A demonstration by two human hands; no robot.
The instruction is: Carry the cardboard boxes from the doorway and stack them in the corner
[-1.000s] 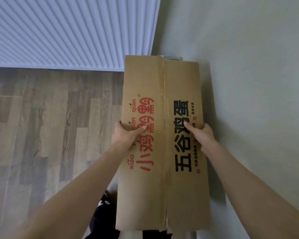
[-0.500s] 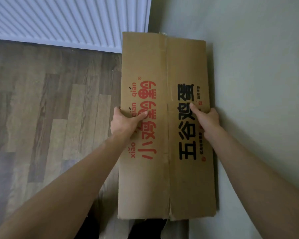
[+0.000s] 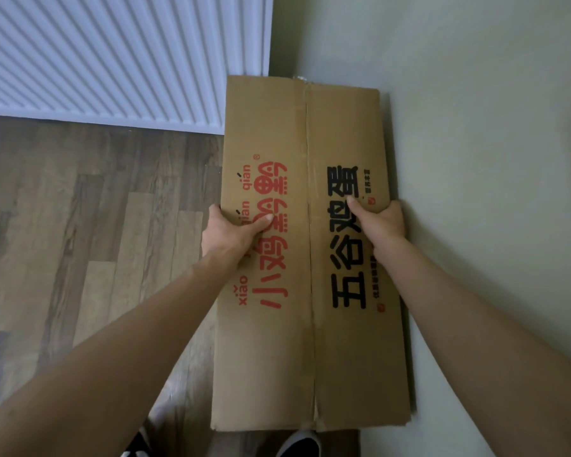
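While both bare arms reach forward in the head view, a person grips one brown cardboard box [image 3: 310, 324] by its long side edges, about midway along its length. Left hand [image 3: 228, 234]: thumb laid flat on the top panel, fingers curled over the left edge and hidden below it. Right hand [image 3: 381, 224]: thumb on the top panel, fingers wrapped over the right edge, next to the wall [image 3: 475, 159].

Red print runs lengthwise on the panel under the left thumb, reading "xiǎo", partly covered pinyin, then "qián" beside large red characters beginning "小鸡"; a small ® mark sits beyond the thumb tip. Black characters under and around the right thumb read "五谷鸡蛋", with smaller print and two small red logos beside them, too small to read. A centre seam [image 3: 309, 258] splits the top between the two thumbs.

The box lies in the room's corner, its right edge just beside the pale green wall and its far end near a white ribbed radiator [image 3: 112, 61]; whether it rests on the floor cannot be told. Grey-brown wood-look plank flooring [image 3: 80, 242] spreads beyond the left fingers. One dark shoe [image 3: 299, 445] with a white edge shows below the box's near end; a second dark shape lies left of it.

Count: one box, two hands, one radiator.
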